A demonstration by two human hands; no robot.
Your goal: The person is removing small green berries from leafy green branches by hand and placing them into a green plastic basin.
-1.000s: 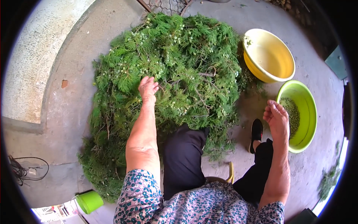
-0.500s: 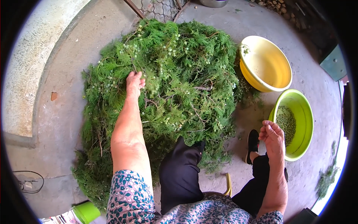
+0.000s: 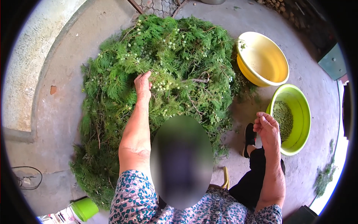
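A big heap of green conifer branches (image 3: pixel 112 74) with pale green cones lies in front of me. My left hand (image 3: pixel 143 86) is over its middle, fingers closed round the stem of a cone-bearing branch (image 3: pixel 162 83), whose leafy end is smeared by motion. My right hand (image 3: pixel 267 128) is raised at the near left rim of the lime-green basin (image 3: pixel 301 123), fingers curled in with thumb against them. Whatever may be in that hand is too small to make out. Many small green cones (image 3: pixel 282 120) cover part of the basin's bottom.
Beyond the green basin stands a yellow basin (image 3: pixel 263 59), a sprig on its rim. My shoe (image 3: pixel 250 139) rests between heap and basin. A green bucket (image 3: pixel 85 209) is at the lower left, near a black cable (image 3: pixel 40 175). Loose greenery (image 3: pixel 325 175) lies far right. A blurred oval covers my lap.
My left hand has moved a little to the right with the branch, whose leafy end has swung right. My right hand stays raised by the green basin in much the same pose.
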